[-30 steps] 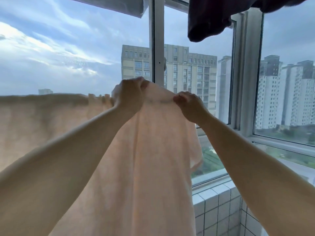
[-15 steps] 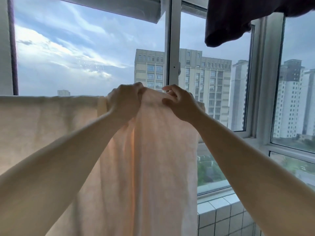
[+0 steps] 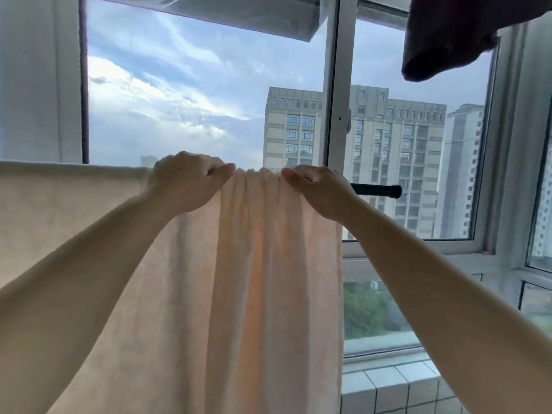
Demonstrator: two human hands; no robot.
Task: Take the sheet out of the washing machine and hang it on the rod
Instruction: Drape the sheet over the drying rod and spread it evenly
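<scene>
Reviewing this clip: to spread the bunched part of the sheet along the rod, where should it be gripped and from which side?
Grip the sheet at its gathered top fold over the rod, coming from above on the near side. The pleats bunch between the left hand and right hand; bare rod shows to the right, so pulling that way probably flattens them.

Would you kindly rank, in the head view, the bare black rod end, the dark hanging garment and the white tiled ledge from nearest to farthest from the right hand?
From the right hand:
1. Bare black rod end, just right of the hand, level with it.
2. Dark hanging garment, above and to the right.
3. White tiled ledge, far below, lower right.
</scene>
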